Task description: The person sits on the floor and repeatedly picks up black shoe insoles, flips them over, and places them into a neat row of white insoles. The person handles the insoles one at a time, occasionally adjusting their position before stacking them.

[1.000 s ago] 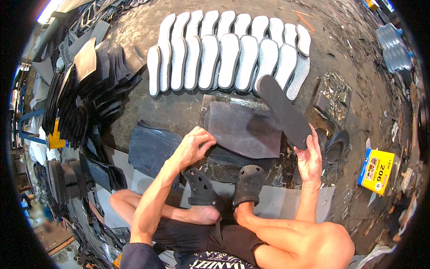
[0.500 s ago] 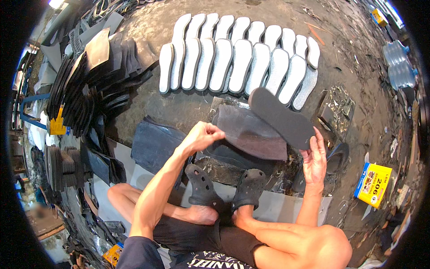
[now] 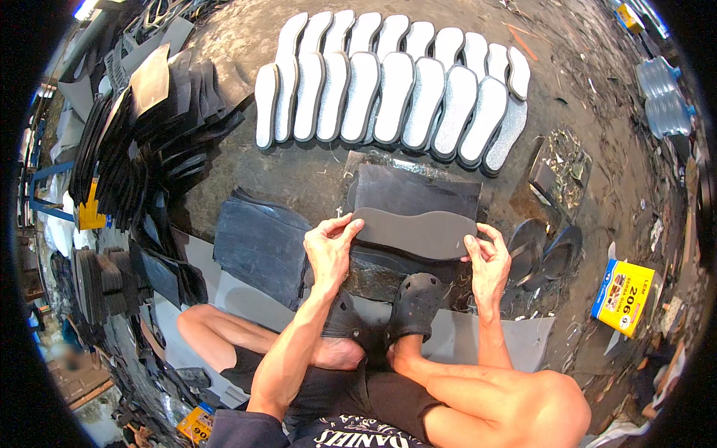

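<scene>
A dark grey shoe sole (image 3: pixel 415 233) is stretched level between my two hands, above the work spot in front of my feet. My left hand (image 3: pixel 331 250) pinches its left end between thumb and fingers. At the other end, my right hand (image 3: pixel 489 257) grips the edge with thumb and fingertips. Beneath and behind the sole lies a black rubber sheet (image 3: pixel 418 188) on a low block. To the left is a stack of dark rubber sheets (image 3: pixel 261 243). Beyond, two rows of soles with whitish, glossy tops (image 3: pixel 362 97) lie side by side on the ground.
Piled dark sheets (image 3: pixel 112 149) stand at the left, near stacked soles (image 3: pixel 101 280). A pair of black sandals (image 3: pixel 549 250) and a yellow-and-blue can (image 3: pixel 624 299) are at the right. My feet wear black clogs (image 3: pixel 414 305). Clear plastic bottles (image 3: pixel 663 97) lie far right.
The sole has come down and turned from slanted to level. My left hand has moved to take its left end; my right hand has shifted left, still holding the other end.
</scene>
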{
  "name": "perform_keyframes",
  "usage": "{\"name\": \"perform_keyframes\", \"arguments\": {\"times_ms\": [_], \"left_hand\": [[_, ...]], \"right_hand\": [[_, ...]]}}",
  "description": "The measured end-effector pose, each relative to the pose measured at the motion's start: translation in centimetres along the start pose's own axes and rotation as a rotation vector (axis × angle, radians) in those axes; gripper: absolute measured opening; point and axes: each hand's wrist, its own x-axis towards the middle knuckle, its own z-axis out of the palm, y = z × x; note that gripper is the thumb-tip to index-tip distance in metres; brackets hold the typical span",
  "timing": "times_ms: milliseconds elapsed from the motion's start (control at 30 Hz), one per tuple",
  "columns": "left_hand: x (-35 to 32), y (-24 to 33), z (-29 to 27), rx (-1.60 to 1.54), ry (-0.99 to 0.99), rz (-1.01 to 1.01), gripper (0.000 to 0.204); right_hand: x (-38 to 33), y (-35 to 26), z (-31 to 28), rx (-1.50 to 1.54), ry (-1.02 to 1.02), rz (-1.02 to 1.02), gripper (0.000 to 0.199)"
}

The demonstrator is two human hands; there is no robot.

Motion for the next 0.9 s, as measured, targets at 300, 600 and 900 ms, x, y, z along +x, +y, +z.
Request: {"name": "perform_keyframes", "arguments": {"times_ms": [300,600,900], "left_hand": [[0.0,0.5,-0.5,0.278,-0.053,0.089,0.032],[-0.2,0.9,-0.3,0.309,-0.057,0.072,0.034],[0.1,0.7,-0.2,0.377,-0.069,0.131,0.032]], "right_hand": [[-0.6,1.4,-0.7,0.031,0.011,0.039,0.041],[-0.3,1.6,-0.6,0.0,0.004,0.053,0.04],[-0.1,2.3,-0.4,-0.087,0.04,0.088,0.04]]}}
